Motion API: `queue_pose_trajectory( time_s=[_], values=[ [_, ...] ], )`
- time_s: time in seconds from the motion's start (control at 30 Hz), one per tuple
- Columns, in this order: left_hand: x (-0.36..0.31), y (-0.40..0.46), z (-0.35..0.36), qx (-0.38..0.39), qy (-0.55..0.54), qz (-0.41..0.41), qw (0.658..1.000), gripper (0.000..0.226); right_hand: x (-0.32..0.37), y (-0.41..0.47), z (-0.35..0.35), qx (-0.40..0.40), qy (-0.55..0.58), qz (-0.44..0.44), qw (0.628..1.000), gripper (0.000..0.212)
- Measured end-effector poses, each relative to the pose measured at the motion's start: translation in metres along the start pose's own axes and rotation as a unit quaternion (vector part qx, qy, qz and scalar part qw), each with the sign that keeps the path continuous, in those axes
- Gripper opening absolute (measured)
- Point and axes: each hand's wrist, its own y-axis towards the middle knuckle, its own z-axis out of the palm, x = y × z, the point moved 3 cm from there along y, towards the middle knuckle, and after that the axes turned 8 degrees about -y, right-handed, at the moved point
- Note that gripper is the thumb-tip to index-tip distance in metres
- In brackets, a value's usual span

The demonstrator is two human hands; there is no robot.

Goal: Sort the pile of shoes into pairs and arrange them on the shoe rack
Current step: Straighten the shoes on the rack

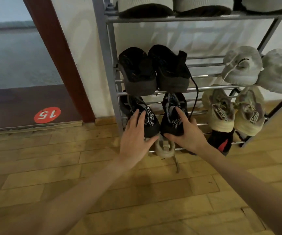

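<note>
A grey metal shoe rack stands against a white wall on a wooden floor, and both hands reach to its third tier from the top. There a pair of black knit sneakers sits side by side, heels toward the person and toes toward the wall, so each long axis runs front to back across the rails. The left hand lies flat with its fingers spread over the heel collar of the left black sneaker, resting on it rather than clenched. The right hand cups the heel of the right black sneaker, thumb under the sole edge and index finger laid along the tongue, so it is grasping that shoe. On the same tier to the right sit two cream sneakers, heels outward as well. The tier above holds a pair of black shoes on the left, a loose lace hanging down from the right one, and a pair of pale grey sneakers on the right, all with heels outward. The top tier carries white knit shoes with dark soles, only partly in view. On the lowest rails a beige shoe pokes out below the hands, and a black shoe with a red mark lies to its right.
</note>
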Motion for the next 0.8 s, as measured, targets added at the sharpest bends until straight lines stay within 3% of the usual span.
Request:
queue_pose_trajectory(
  time_s=[0.1,0.23,0.33,0.4,0.57,0.8],
  values=[
    [0.0,0.017,0.008,0.032,0.006,-0.039,0.999,0.094,-0.002,0.014,0.001,0.016,0.018,-0.02,1.0,0.104],
    [-0.002,0.019,0.006,0.017,0.001,-0.018,1.0,0.064,-0.009,0.018,0.001,0.012,0.067,-0.024,0.997,0.089],
    [0.0,0.013,0.003,0.015,-0.004,-0.01,1.0,0.048,-0.008,0.019,-0.002,-0.015,0.023,-0.063,0.998,0.084],
    [0.006,0.01,0.0,0.018,0.0,-0.006,1.0,0.045,-0.003,0.023,-0.009,-0.03,-0.02,-0.076,0.996,0.079],
    [0.016,0.005,-0.008,0.03,-0.01,0.012,0.999,0.047,0.008,0.036,-0.003,-0.014,0.028,-0.072,0.997,0.067],
    [0.022,0.009,-0.01,0.058,-0.017,0.012,0.998,0.047,0.003,0.033,0.011,-0.006,0.063,-0.04,0.997,0.073]
  ],
)
